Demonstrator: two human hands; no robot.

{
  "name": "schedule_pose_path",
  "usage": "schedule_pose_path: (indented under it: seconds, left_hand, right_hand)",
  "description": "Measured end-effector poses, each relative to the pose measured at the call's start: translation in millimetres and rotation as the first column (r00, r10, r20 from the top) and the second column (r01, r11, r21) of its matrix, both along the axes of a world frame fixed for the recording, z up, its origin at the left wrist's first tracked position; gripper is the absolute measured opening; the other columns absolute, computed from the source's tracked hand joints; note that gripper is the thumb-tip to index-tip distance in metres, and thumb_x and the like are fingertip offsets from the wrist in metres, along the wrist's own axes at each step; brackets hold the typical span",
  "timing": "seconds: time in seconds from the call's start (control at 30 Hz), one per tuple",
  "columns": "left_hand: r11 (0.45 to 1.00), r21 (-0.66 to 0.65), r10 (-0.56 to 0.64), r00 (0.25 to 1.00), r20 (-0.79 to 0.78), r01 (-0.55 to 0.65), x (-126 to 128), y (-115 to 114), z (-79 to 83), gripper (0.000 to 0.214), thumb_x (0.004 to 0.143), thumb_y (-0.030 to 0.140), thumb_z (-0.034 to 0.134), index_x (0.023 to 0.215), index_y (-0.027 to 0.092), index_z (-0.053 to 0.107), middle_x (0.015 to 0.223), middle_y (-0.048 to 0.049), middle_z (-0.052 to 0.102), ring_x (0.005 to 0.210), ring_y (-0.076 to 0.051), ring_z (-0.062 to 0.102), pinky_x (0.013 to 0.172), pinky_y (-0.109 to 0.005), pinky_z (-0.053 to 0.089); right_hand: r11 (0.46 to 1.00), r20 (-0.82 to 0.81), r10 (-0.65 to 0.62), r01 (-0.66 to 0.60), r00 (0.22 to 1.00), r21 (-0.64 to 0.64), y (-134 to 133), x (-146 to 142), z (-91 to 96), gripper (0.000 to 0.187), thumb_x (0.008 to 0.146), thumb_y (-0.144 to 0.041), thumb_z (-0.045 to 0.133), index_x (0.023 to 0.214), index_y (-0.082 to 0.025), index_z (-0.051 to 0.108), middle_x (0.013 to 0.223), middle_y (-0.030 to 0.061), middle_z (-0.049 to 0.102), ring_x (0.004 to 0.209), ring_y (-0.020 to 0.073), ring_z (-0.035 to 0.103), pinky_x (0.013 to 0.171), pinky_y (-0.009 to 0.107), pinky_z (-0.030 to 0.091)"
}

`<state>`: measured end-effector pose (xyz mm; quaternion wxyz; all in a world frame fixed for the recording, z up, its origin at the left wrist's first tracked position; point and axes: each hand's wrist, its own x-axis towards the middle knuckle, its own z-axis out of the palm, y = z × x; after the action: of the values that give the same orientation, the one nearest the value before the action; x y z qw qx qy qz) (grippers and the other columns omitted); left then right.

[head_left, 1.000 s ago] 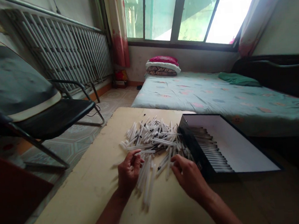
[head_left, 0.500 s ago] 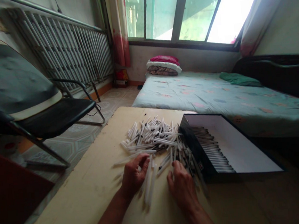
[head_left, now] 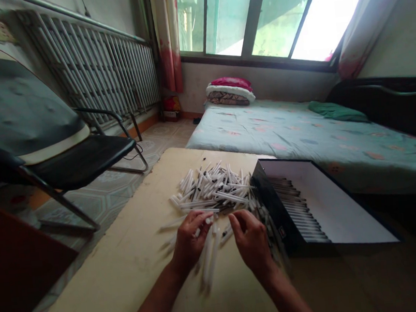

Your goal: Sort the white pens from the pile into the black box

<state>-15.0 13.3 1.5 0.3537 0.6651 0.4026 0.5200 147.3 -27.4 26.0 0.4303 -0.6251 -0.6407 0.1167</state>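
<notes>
A heap of white pen barrels (head_left: pixel 214 187) mixed with small black pieces lies on the table. My left hand (head_left: pixel 188 240) is closed around a white pen barrel (head_left: pixel 209 220), whose end shows at the fingertips. Facing it, my right hand (head_left: pixel 250 239) has its thumb and fingers pinched together close to that end; what is between them is too small to make out. A few loose white barrels (head_left: pixel 212 260) lie between the two hands. Right of the heap stands an open dark box (head_left: pixel 354 201) with a white inside, where a row of pens (head_left: pixel 302 215) lies side by side.
The pale table (head_left: pixel 129 260) reaches up to a bed (head_left: pixel 263 127) with folded bedding (head_left: pixel 229 91). On the left are a black folding chair (head_left: pixel 80 160) and a metal rail frame (head_left: pixel 102 68). A dark red panel (head_left: pixel 19 250) stands at the lower left.
My right hand has moved up and left from the dark pieces beside the box, towards my left hand. My left hand has turned slightly, so the barrel's end now shows.
</notes>
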Motion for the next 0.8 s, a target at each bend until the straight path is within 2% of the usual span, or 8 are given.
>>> schedule_pose_path:
  seconds: [0.1, 0.2, 0.33, 0.47, 0.57, 0.63, 0.73, 0.8]
  left_hand:
    - [0.979, -0.186, 0.121, 0.977, 0.175, -0.088, 0, 3, -1.0, 0.021, 0.075, 0.028, 0.065, 0.094, 0.020, 0.068, 0.079, -0.0051, 0.067, 0.070, -0.018, 0.060, 0.066, -0.029, 0.050]
    - [0.945, -0.327, 0.157, 0.917, 0.366, -0.031, 0, 6, -2.2, 0.027, 0.075, 0.032, 0.065, 0.096, 0.017, 0.060, 0.069, -0.0001, 0.065, 0.055, -0.013, 0.056, 0.054, -0.025, 0.048]
    - [0.914, -0.404, 0.192, 0.833, 0.519, 0.041, -1, 10, -2.7, 0.029, 0.073, 0.035, 0.067, 0.092, 0.015, 0.057, 0.070, -0.0001, 0.066, 0.054, -0.010, 0.057, 0.052, -0.023, 0.048]
    - [0.888, -0.454, 0.220, 0.804, 0.553, 0.069, -2, 11, -3.9, 0.031, 0.072, 0.035, 0.069, 0.091, 0.014, 0.057, 0.070, -0.0002, 0.066, 0.055, -0.010, 0.059, 0.052, -0.022, 0.049]
    - [0.873, -0.481, 0.250, 0.778, 0.577, 0.076, -2, 11, -3.5, 0.032, 0.070, 0.036, 0.070, 0.089, 0.014, 0.057, 0.068, 0.0002, 0.066, 0.055, -0.011, 0.060, 0.051, -0.023, 0.050]
    - [0.860, -0.501, 0.270, 0.745, 0.610, 0.099, -3, 11, -1.6, 0.032, 0.069, 0.036, 0.071, 0.088, 0.014, 0.057, 0.065, 0.0008, 0.066, 0.054, -0.011, 0.061, 0.051, -0.023, 0.051]
    - [0.831, -0.529, 0.282, 0.688, 0.669, 0.174, -3, 10, 2.9, 0.028, 0.069, 0.030, 0.072, 0.086, 0.014, 0.057, 0.065, 0.0006, 0.067, 0.055, -0.011, 0.064, 0.053, -0.022, 0.053]
    - [0.804, -0.546, 0.286, 0.653, 0.701, 0.234, -3, 9, 5.4, 0.022, 0.071, 0.026, 0.071, 0.084, 0.014, 0.057, 0.067, -0.0002, 0.068, 0.056, -0.011, 0.065, 0.054, -0.021, 0.054]
  right_hand:
    - [0.999, 0.239, -0.007, 0.017, 0.971, -0.039, 32, 12, -10.8, 0.016, 0.084, -0.013, 0.047, 0.089, -0.018, 0.061, 0.088, 0.0063, 0.061, 0.085, 0.0187, 0.055, 0.074, 0.026, 0.040]
    - [0.993, 0.444, 0.057, -0.007, 0.894, -0.115, 52, 11, -18.8, 0.023, 0.083, -0.005, 0.044, 0.090, -0.018, 0.061, 0.092, 0.0072, 0.061, 0.094, 0.0197, 0.052, 0.080, 0.027, 0.037]
    - [0.988, 0.589, 0.058, 0.038, 0.806, -0.149, 62, 3, -22.3, 0.020, 0.083, -0.005, 0.043, 0.091, -0.017, 0.058, 0.093, 0.0086, 0.061, 0.091, 0.0206, 0.051, 0.078, 0.028, 0.036]
    - [0.984, 0.614, 0.075, 0.042, 0.785, -0.174, 60, -1, -19.3, 0.021, 0.082, -0.002, 0.045, 0.089, -0.016, 0.058, 0.091, 0.0086, 0.061, 0.089, 0.0202, 0.052, 0.075, 0.027, 0.036]
    - [0.979, 0.638, 0.101, 0.036, 0.764, -0.198, 50, 4, -12.7, 0.022, 0.079, -0.001, 0.047, 0.084, -0.018, 0.060, 0.089, 0.0082, 0.061, 0.088, 0.0205, 0.053, 0.072, 0.027, 0.036]
    - [0.974, 0.648, 0.074, 0.083, 0.758, -0.209, 40, 11, -7.5, 0.024, 0.078, 0.000, 0.046, 0.079, -0.018, 0.061, 0.086, 0.0089, 0.061, 0.085, 0.0211, 0.054, 0.068, 0.027, 0.036]
    - [0.973, 0.574, -0.033, 0.157, 0.818, -0.168, 24, 25, -0.7, 0.024, 0.080, -0.003, 0.044, 0.071, -0.018, 0.060, 0.079, 0.0075, 0.059, 0.079, 0.0206, 0.054, 0.064, 0.028, 0.037]
    - [0.987, 0.382, -0.071, 0.121, 0.921, -0.109, 14, 30, 2.9, 0.018, 0.082, -0.010, 0.048, 0.073, -0.019, 0.061, 0.078, 0.0056, 0.058, 0.075, 0.0187, 0.055, 0.064, 0.027, 0.040]
